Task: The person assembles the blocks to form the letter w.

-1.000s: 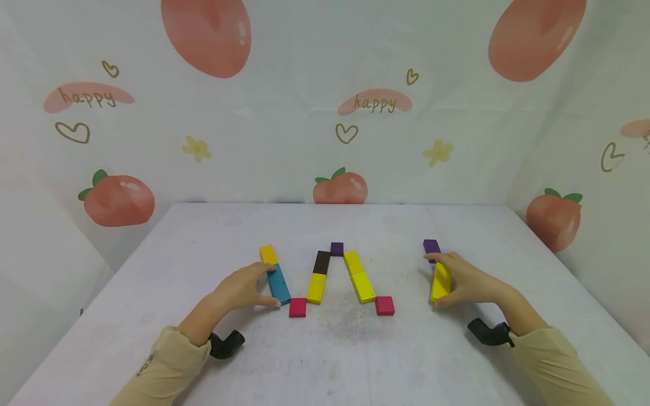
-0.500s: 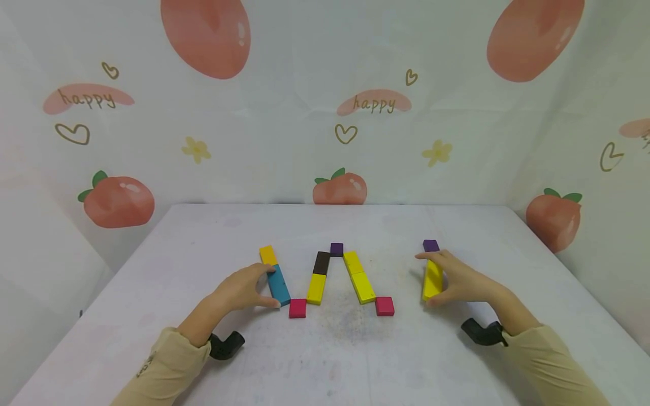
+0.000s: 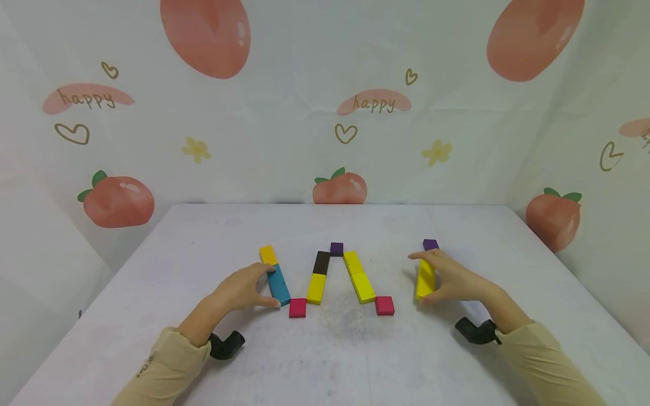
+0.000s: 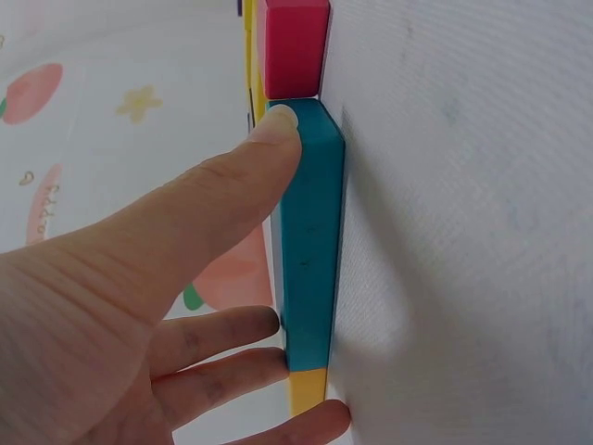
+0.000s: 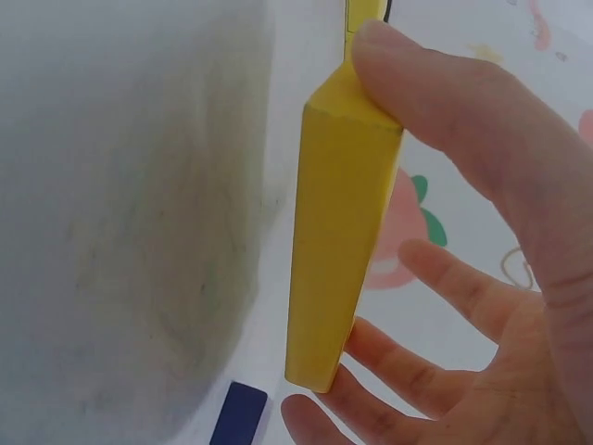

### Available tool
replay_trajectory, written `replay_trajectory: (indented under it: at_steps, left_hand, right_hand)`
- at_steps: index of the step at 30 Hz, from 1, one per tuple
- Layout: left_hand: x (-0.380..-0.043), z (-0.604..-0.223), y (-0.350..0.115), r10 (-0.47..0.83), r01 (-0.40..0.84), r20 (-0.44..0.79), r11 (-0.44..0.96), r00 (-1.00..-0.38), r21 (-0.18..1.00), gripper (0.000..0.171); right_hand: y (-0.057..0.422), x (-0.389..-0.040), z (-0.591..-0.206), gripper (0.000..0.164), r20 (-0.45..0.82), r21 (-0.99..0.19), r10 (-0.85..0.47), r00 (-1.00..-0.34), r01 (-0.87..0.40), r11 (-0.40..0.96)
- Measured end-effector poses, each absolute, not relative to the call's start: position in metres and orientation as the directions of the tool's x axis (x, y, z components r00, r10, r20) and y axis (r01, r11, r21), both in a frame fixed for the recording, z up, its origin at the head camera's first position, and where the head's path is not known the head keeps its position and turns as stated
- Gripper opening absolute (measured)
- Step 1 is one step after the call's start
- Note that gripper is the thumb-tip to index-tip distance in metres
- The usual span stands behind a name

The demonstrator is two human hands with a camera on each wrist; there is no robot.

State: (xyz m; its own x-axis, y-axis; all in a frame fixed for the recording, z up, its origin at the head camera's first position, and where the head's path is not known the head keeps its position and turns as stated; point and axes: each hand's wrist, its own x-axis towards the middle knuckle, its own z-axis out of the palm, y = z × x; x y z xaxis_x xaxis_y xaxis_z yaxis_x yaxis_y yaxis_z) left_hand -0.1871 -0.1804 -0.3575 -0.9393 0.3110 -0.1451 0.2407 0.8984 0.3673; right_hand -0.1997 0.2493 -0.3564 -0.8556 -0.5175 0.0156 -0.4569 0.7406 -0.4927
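My left hand (image 3: 247, 287) grips a blue block (image 3: 278, 285) lengthwise. In the left wrist view its thumb lies on the near end of the blue block (image 4: 312, 241), its fingers along the far part, by an orange block (image 3: 268, 255). My right hand (image 3: 454, 277) holds a yellow block (image 3: 425, 279) between thumb at the near end and fingers at the far end. In the right wrist view that yellow block (image 5: 343, 241) stands out from the table, a dark purple block (image 5: 238, 414) lying beyond it. The hand partly hides this purple block (image 3: 430, 244) from the head.
Between the hands, a dark brown block (image 3: 321, 263) and a yellow one slant up towards a small purple block (image 3: 337, 249). A two-piece yellow strip (image 3: 359, 277) slants down from it to a red block (image 3: 385, 305). Another red block (image 3: 297, 308) sits beside the blue one.
My right hand has moved left with the yellow block, away from its place in front of the purple block. The left hand stays on the blue block.
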Motion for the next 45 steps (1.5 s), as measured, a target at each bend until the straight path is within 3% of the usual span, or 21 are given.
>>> replay_trajectory:
  at_steps: [45]
  left_hand:
    - [-0.182,-0.353,-0.179,0.326,0.259,-0.133,0.893,-0.936,0.368,0.077]
  right_hand:
    - [0.214,-0.215,-0.368,0.078,-0.054,-0.492,-0.542,-0.839,-0.45,0.745]
